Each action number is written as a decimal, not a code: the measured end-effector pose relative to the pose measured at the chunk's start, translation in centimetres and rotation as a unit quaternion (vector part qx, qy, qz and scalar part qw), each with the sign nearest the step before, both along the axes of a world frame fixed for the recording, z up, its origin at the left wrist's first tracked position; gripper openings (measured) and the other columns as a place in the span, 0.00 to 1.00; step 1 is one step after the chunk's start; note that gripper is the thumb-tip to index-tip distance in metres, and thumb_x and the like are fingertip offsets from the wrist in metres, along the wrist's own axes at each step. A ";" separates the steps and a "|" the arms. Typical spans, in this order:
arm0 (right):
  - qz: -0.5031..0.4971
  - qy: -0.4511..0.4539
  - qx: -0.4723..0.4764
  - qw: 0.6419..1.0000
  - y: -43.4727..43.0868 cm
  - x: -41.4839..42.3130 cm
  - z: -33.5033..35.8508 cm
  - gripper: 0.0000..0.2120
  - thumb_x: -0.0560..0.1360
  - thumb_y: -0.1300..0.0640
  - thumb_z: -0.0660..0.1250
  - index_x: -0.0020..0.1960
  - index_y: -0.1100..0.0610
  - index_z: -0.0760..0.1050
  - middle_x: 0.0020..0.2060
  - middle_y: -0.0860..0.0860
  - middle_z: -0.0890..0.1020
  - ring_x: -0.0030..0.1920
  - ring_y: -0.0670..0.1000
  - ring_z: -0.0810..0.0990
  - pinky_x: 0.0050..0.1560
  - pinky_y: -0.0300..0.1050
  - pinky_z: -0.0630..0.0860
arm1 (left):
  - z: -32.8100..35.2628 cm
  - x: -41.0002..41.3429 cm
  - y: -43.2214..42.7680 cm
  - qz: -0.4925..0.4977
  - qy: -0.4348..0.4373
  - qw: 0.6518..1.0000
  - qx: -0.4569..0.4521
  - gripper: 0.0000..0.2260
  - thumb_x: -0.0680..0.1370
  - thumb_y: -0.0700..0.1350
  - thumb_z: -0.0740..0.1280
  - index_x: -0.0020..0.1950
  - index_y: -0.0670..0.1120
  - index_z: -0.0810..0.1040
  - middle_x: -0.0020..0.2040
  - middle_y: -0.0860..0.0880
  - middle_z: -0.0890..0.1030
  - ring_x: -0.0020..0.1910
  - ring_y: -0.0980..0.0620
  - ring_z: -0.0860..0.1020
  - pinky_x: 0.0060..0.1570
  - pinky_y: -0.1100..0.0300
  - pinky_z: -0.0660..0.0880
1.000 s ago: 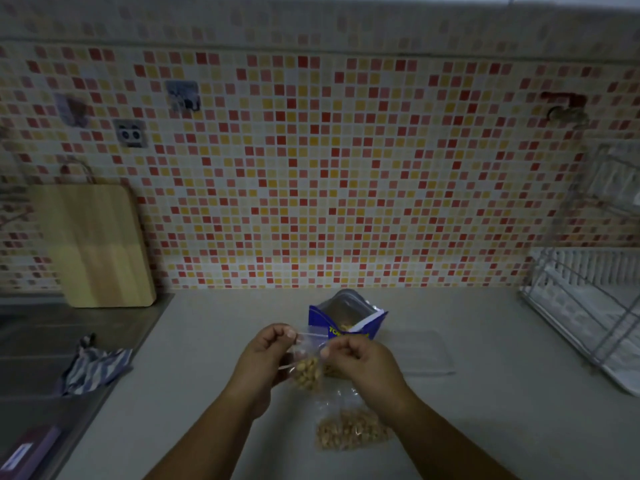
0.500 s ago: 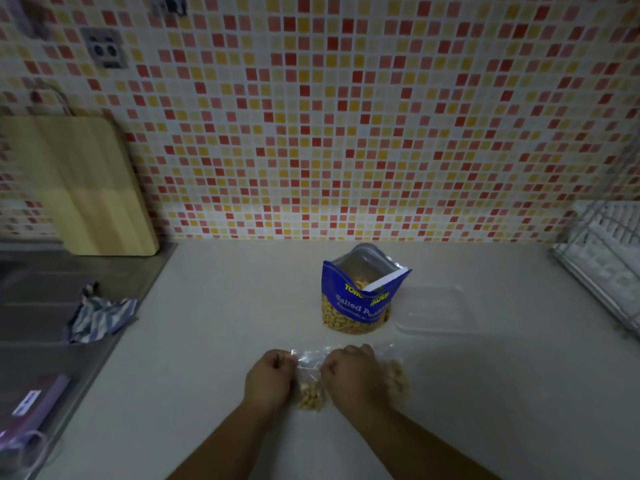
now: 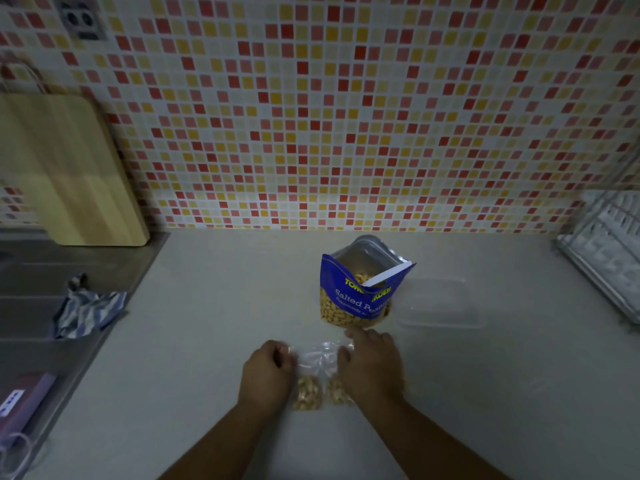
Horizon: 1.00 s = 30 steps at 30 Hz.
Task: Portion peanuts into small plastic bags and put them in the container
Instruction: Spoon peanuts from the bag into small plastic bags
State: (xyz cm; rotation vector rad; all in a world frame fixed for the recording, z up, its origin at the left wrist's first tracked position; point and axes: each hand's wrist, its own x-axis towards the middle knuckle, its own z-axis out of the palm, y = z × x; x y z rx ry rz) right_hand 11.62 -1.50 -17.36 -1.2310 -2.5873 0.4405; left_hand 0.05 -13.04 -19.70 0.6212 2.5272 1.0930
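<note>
Right hand (image 3: 372, 367) nearer pouch (image 3: 360, 296), over bag (image 3: 313, 358)

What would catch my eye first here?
The red, orange and yellow mosaic wall fills the upper half. Below it, an open blue salted-peanut bag stands on the pale counter, and nearer the camera the left hand and right hand touch small clear bags of peanuts.

The table (image 3: 214, 306) is smooth and matt. small bag (image 3: 317, 358): thin clear plastic, creased, glossy. peanut pouch (image 3: 356, 299): glossy printed film, silvery foil lining. container (image 3: 440, 303): clear smooth plastic. cutting board (image 3: 69, 174): matt wood, visible grain. sink drainboard (image 3: 52, 271): brushed metal. towel (image 3: 86, 306): striped woven cloth. wall tiles (image 3: 346, 116): glossy.
</note>
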 end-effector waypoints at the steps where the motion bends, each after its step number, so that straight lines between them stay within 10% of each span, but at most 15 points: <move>1: 0.007 -0.022 -0.011 1.000 0.8 0.2 0.1 0.18 0.73 0.51 0.63 0.62 0.50 0.75 0.57 0.51 0.80 0.57 0.54 0.74 0.56 0.47 0.71 | 0.0 0.0 0.1 0.003 -0.003 1.000 0.012 0.04 0.75 0.45 0.66 0.48 0.48 0.78 0.45 0.49 0.80 0.46 0.48 0.79 0.43 0.64 0.66; 11: 0.096 -0.077 -0.042 0.991 3.7 0.0 -0.6 0.12 0.75 0.49 0.62 0.55 0.46 0.78 0.58 0.48 0.75 0.59 0.51 0.69 0.60 0.44 0.66 | -1.0 -1.1 4.3 -0.217 0.153 0.949 -0.172 0.35 0.62 0.64 0.41 0.61 0.61 0.74 0.64 0.57 0.72 0.65 0.51 0.66 0.62 0.59 0.59; 17: 0.062 0.024 -0.064 0.996 3.6 0.7 -0.4 0.08 0.75 0.51 0.63 0.50 0.47 0.80 0.53 0.45 0.78 0.53 0.50 0.71 0.49 0.41 0.63 | -0.5 -1.6 5.0 -0.213 0.102 0.959 -0.160 0.13 0.73 0.54 0.62 0.56 0.58 0.78 0.64 0.55 0.73 0.64 0.47 0.68 0.62 0.56 0.64; 26: 0.048 0.107 -0.157 0.981 2.9 2.4 1.1 0.11 0.70 0.49 0.63 0.48 0.49 0.81 0.45 0.44 0.84 0.51 0.50 0.72 0.50 0.42 0.70 | 1.2 -1.4 4.3 -0.245 0.130 0.960 -0.047 0.24 0.63 0.66 0.52 0.46 0.59 0.81 0.54 0.60 0.78 0.59 0.54 0.72 0.49 0.68 0.55; 30: 0.087 0.091 -0.104 0.987 2.6 2.3 1.9 0.11 0.68 0.48 0.64 0.47 0.47 0.81 0.45 0.43 0.84 0.50 0.48 0.72 0.52 0.43 0.70 | 2.0 -0.3 4.2 -0.250 0.124 0.960 0.008 0.18 0.64 0.64 0.55 0.41 0.58 0.80 0.45 0.60 0.81 0.51 0.54 0.75 0.55 0.61 0.65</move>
